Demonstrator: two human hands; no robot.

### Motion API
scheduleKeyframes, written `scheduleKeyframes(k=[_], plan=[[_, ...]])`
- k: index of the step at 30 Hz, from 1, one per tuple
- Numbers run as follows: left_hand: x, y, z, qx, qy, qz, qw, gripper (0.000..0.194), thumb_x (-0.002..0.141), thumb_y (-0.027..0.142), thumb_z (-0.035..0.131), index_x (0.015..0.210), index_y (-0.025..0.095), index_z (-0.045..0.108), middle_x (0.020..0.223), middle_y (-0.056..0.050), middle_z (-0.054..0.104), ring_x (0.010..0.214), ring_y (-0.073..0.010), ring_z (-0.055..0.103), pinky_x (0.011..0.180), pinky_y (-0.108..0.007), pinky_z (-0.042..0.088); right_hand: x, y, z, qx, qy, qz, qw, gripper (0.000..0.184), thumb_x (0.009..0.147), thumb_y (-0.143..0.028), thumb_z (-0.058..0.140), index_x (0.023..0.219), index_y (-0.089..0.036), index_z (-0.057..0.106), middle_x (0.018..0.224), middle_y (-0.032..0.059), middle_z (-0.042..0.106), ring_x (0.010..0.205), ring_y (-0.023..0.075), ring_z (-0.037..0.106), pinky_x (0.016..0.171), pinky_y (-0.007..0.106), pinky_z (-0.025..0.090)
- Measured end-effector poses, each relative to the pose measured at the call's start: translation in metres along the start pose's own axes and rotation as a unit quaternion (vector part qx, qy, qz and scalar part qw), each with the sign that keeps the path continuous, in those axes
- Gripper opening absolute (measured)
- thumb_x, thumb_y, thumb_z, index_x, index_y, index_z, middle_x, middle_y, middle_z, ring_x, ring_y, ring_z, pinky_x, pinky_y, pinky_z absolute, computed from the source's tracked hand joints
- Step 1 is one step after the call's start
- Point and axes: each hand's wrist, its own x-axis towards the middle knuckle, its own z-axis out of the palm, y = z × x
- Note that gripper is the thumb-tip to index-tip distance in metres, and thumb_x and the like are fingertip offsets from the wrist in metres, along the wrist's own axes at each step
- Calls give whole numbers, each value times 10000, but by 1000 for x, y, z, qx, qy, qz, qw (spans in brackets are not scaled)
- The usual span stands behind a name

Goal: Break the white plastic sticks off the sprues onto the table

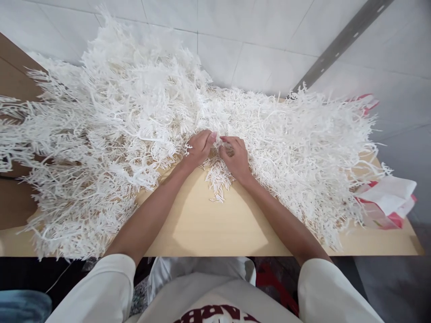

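At the middle of the table my left hand (199, 149) and my right hand (236, 159) are close together, fingertips almost meeting. Both are closed in a pinch on a small white branching plastic sprig (217, 140), mostly hidden by the fingers. A stray white bit lies against the back of my left hand. Just below the hands is a small heap of loose short white pieces (219, 178). Left of them rises a tall pile of white branching plastic sprigs (134, 112). A lower pile of similar pieces (303, 148) spreads to the right.
The light wooden table (208, 229) has its front edge close to my body. A red and white plastic bag (387, 202) lies at the right end. Brown cardboard (15, 202) stands at the left. Behind are a tiled wall (252, 27) and a slanting metal post (336, 42).
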Motion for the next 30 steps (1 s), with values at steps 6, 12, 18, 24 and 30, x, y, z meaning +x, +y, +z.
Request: scheduleKeyframes(k=[6,12,18,24,30], plan=[[0,0,-1,-4,21,-23,1000,515,1012,532,205,760,211,519,714,-22,569,707,-142,540,706,-298,408,0,1,3,-55,-9,6,998,236,829,-226,657,1060,-260,692,1122,84,596,1088,239,557,987,445,481],[1,4,-2,56,34,12,998,418,1015,485,286,808,213,526,766,-31,600,759,-150,548,732,-288,402,2,0,0,67,17,93,993,245,933,-381,549,1045,-209,683,1010,58,647,820,121,619,776,271,521],[-6,10,4,131,117,-2,984,437,1025,450,284,751,205,519,706,-20,580,688,-143,527,653,-275,359,1,-2,1,83,9,130,988,382,898,-530,548,997,-185,675,892,41,704,709,112,600,727,263,503],[-10,15,5,123,94,3,988,441,1024,446,281,802,206,577,750,-31,637,733,-138,587,681,-262,415,-1,-5,-3,69,80,97,990,383,935,-517,487,979,-200,697,1019,82,662,858,140,621,745,279,518],[-13,10,9,123,32,43,991,447,915,589,488,1046,207,680,1044,-90,701,1000,-175,657,857,-286,507,-5,-4,-3,148,74,136,977,318,924,-498,521,1054,-228,628,937,33,691,808,133,661,775,293,530]])
